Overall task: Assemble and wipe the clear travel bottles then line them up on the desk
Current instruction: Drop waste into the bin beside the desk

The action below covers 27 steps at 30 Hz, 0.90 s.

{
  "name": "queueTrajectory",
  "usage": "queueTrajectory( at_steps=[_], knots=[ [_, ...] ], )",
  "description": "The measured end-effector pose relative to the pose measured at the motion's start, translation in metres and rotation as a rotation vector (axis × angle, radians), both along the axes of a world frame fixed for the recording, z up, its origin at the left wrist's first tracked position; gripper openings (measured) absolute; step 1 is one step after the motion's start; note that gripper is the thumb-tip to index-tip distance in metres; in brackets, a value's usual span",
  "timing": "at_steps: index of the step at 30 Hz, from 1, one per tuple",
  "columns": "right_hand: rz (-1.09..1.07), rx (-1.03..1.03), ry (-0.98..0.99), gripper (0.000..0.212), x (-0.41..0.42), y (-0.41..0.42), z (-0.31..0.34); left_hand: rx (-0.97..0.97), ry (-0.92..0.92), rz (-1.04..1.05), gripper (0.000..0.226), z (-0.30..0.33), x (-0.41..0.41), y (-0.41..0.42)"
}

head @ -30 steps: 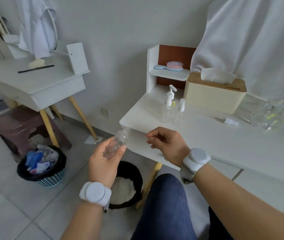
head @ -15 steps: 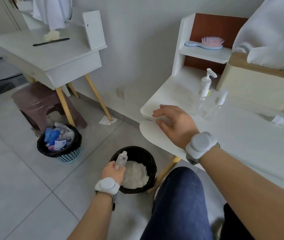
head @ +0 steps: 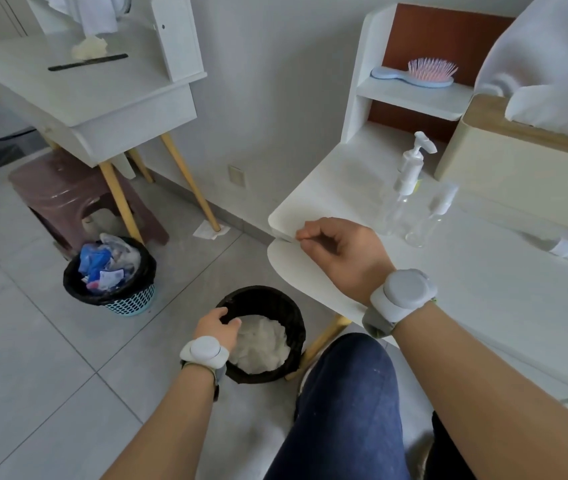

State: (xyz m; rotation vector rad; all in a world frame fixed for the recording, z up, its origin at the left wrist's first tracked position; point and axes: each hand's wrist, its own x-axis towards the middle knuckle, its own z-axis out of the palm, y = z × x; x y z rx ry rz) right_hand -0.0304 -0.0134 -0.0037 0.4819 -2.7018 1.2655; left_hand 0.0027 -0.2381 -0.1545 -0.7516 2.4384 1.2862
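At two o'clock on the table (head: 483, 289) we see two assembled bottles (head: 401, 188) standing side by side, more surely remaining, while our left hand (head: 216, 328) hangs loose over the black bin (head: 293, 317) and our right hand (head: 339, 252) pinches something small we cannot identify.

The left hand (head: 218, 327) reaches low and near, its fingers loosely curled downward. The right hand (head: 339, 252) is held higher, further right, its fingertips (head: 305, 233) pinched together. Both wrists carry white bands.
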Motion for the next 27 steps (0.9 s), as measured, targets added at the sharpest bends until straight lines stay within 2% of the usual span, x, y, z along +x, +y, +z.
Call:
queueTrajectory(
  at_steps=[10, 14, 18, 22, 27],
  knots=[
    [0.03, -0.037, -0.012, 0.015, 0.003, 0.003, 0.002, 0.049, 0.379, 0.076, 0.044, 0.056, -0.008, 0.024],
    [0.035, -0.143, -0.035, 0.017, 0.01, 0.007, 0.007, -0.002, 0.55, 0.101, 0.044, 0.087, -0.01, 0.036],
    [0.042, -0.146, 0.054, 0.018, 0.021, 0.013, 0.019, -0.058, 0.732, 0.111, 0.044, 0.117, -0.01, 0.052],
    [0.023, -0.105, 0.15, 0.018, 0.028, 0.027, 0.039, -0.02, 0.871, 0.029, 0.043, 0.143, -0.011, 0.074],
    [-0.046, -0.126, 0.242, 0.018, 0.03, 0.051, 0.063, 0.01, 0.883, -0.135, 0.036, 0.159, -0.017, 0.102]
  ],
)
